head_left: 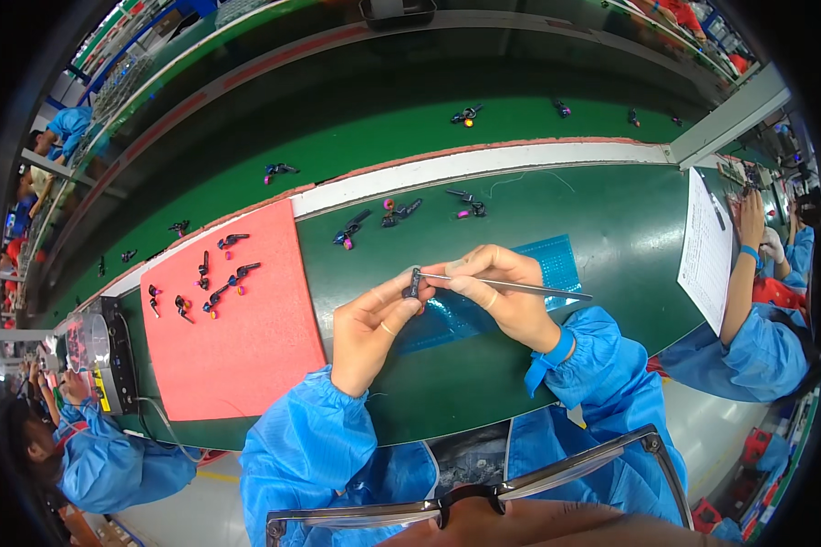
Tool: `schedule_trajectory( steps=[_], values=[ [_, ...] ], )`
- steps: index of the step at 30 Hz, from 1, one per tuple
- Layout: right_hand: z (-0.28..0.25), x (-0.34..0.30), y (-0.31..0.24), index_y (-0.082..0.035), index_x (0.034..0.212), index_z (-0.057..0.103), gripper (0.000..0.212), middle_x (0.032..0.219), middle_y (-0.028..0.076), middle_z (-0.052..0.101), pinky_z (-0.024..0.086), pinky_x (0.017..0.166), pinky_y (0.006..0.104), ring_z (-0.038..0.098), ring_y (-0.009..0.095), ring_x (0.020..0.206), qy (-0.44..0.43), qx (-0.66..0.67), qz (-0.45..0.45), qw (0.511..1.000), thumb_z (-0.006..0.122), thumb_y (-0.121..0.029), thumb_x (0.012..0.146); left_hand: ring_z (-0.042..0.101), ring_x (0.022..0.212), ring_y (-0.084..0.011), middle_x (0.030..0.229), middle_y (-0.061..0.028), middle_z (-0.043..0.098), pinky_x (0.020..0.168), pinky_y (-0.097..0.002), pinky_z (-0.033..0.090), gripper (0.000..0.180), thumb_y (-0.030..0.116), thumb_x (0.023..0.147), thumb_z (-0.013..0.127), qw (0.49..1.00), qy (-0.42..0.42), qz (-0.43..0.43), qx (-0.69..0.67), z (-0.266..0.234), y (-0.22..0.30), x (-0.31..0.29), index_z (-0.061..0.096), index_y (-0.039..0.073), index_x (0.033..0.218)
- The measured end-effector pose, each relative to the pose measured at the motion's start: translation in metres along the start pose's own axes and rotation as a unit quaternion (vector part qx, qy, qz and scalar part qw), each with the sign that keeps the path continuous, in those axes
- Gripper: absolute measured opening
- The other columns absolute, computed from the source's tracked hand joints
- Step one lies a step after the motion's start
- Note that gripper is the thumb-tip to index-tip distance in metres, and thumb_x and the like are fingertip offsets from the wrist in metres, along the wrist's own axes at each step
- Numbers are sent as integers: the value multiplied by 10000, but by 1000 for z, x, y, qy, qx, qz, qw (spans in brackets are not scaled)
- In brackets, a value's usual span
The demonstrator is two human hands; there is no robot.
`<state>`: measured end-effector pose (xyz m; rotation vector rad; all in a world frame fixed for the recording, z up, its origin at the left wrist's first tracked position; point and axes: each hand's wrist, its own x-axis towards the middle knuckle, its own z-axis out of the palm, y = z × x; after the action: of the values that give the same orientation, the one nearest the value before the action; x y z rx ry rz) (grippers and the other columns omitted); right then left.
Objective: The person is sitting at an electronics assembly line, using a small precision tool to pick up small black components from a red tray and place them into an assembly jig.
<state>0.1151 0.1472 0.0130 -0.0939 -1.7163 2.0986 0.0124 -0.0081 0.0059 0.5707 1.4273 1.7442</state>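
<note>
My left hand point(374, 325) pinches a small black part point(414, 283) upright between thumb and fingertips, over the green bench. In my right hand point(506, 294) are slim metal tweezers point(547, 292), their thin tip touching or very near the top of the black part. Pale finger cots seem to cover some of my fingers. Under my hands lies a blue gridded mat point(547, 264), partly hidden by them. Beyond them on the bench are several black pieces with pink ends, among them one piece point(348, 230) and another point(466, 204).
A pink foam sheet point(237, 346) at left carries several similar pieces. Behind a white rail point(483, 170), a green belt point(374, 150) holds more. A paper sheet point(705, 246) stands at right. A black box point(119, 356) with a cable is at left. Co-workers sit on both sides.
</note>
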Motion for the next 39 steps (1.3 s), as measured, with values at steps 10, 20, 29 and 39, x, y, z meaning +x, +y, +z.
schedule_trajectory(
  steps=[10, 20, 29, 39],
  values=[
    [1, 0, 0, 41, 864, 513, 39, 976, 186, 603, 489, 808, 299, 604, 204, 912, 4, 7, -1, 1000, 535, 17, 841, 576, 989, -193, 1057, -165, 588, 839, -262, 463, 336, -1, 850, 531, 1000, -3, -6, -7, 0, 0, -1, 486, -59, 1178],
    [0, -1, 4, 34, 859, 520, 43, 969, 161, 607, 483, 812, 290, 599, 188, 924, 13, 11, 11, 1000, 545, 6, 838, 574, 998, -201, 1053, -166, 590, 858, -270, 462, 343, -23, 835, 541, 1000, -2, -14, -8, 1, 3, -2, 490, -61, 1172],
    [1, -2, 4, 37, 871, 524, 50, 974, 161, 607, 489, 804, 287, 606, 187, 906, 23, -9, 5, 1000, 548, 13, 834, 573, 998, -198, 1057, -164, 589, 857, -260, 461, 345, -40, 828, 542, 1000, 7, -12, -12, 4, 2, -1, 492, -61, 1169],
    [1, 0, 4, 29, 847, 564, 75, 824, 118, 632, 504, 707, 258, 623, 157, 783, 47, -34, 101, 993, 590, -36, 819, 574, 994, -200, 1065, -154, 587, 861, -260, 451, 337, -20, 831, 547, 995, 100, -9, -1, -5, -5, 5, 502, -60, 1163]
  ],
)
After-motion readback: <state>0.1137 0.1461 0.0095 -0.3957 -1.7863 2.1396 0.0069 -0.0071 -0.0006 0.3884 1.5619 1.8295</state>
